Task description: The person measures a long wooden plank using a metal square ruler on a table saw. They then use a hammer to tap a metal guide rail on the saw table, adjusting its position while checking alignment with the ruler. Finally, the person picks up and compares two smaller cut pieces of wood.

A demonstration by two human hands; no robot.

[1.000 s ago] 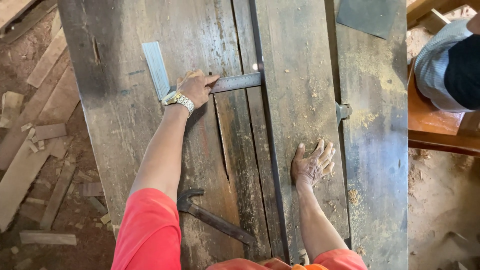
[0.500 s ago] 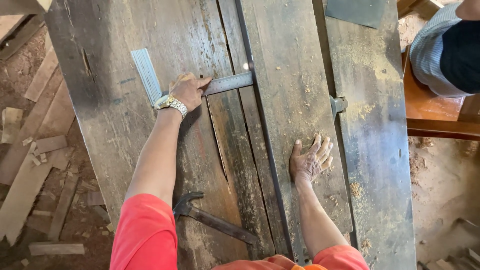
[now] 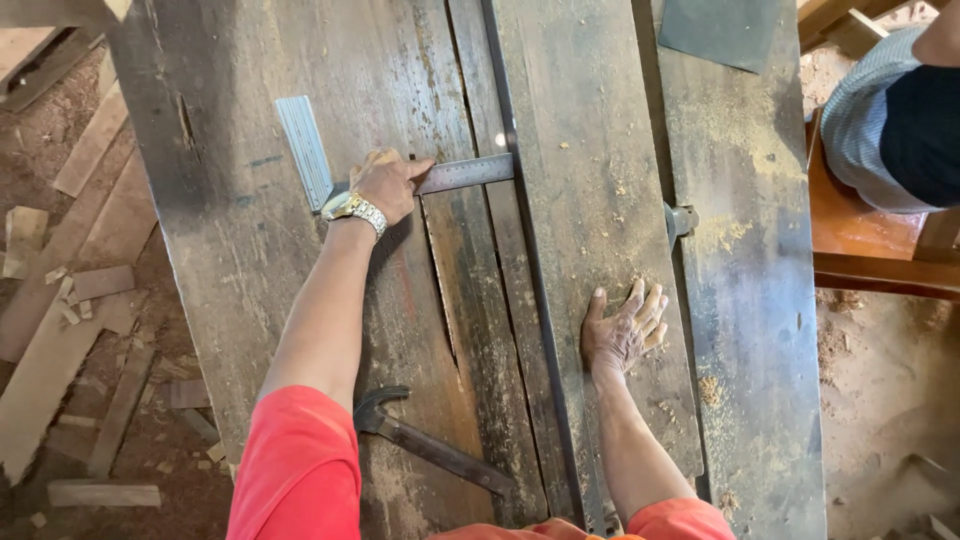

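The left hand [image 3: 385, 185] presses down on a metal square [image 3: 400, 170] on the boards [image 3: 590, 150], the right hand [image 3: 622, 330] lies flat with fingers spread, and a hammer [image 3: 425, 440] lies near.

Corner of the metal square [image 3: 440, 178] sits under the left hand [image 3: 385, 185], so where blade meets stock can't be read. Its markings are too small to make out. Hammer [image 3: 425, 445]: head partly tucked behind the red sleeve [image 3: 300, 470]. Surface [image 3: 600, 120] is cut off top and bottom. Another person [image 3: 895, 120] (upper right) is cropped by the edge, only clothing shows. Grey sheet [image 3: 720, 30] is clipped at top.
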